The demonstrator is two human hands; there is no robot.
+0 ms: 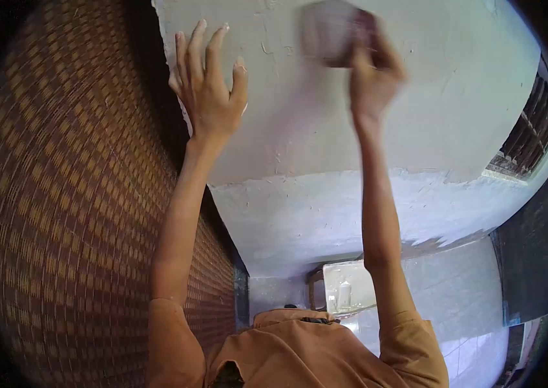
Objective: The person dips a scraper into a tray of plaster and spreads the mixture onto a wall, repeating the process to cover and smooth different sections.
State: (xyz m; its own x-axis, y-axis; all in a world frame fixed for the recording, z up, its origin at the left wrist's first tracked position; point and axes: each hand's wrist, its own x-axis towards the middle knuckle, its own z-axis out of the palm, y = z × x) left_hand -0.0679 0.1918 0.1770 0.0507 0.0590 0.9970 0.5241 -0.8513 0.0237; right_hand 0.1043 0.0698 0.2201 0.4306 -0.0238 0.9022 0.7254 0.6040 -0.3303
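My right hand (375, 84) grips a flat, reddish-brown putty scraper (331, 35) at its right side. The scraper lies close against the upper part of the plastered wall (300, 142), and motion blurs both it and the hand, so its exact shape is hard to make out. To the left, near the wall's edge, my left hand (210, 87) is open with fingers spread against the surface. Whitish residue marks its fingertips. Small ridges and specks dot the wall, whose darker coat ends in a ragged line above a paler lower band.
A brown woven panel (80, 194) runs along the left side, close to my left arm. Low down stands a smeared pale board or container (346, 284) on what looks like a stool. A barred opening (529, 129) and a dark panel (536, 252) are at right.
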